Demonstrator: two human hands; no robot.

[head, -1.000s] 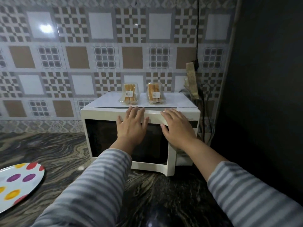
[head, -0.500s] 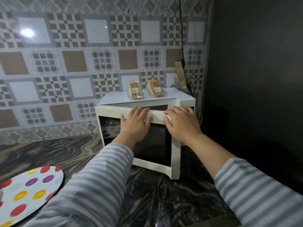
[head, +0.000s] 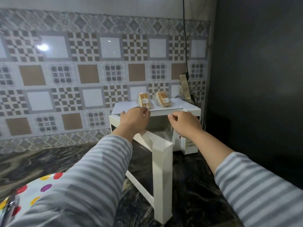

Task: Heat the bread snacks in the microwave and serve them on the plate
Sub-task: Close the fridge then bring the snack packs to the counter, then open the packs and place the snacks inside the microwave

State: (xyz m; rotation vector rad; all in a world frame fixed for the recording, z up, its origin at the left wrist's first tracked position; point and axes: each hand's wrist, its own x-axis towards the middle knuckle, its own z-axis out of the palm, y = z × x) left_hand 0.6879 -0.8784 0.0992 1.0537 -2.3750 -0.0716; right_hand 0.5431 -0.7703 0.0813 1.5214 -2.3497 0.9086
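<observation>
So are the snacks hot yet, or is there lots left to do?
Not yet. Done: the microwave door is swung open, showing an empty inside. In hand: the left hand and right hand are raised near the microwave's top edge, holding nothing. Left: both wrapped bread snacks sit on top, unheated, and the spotted plate waits bare.

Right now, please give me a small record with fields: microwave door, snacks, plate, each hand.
microwave door: the door is swung open toward the camera; the cavity of the microwave looks empty
bread snacks: two wrapped packs, left pack and right pack, lying on top of the microwave, side by side
plate: spotted plate on the dark counter, lower left, no food visible on it
left hand: left hand near the microwave's top front edge, holding nothing
right hand: right hand before the opening, holding nothing
</observation>
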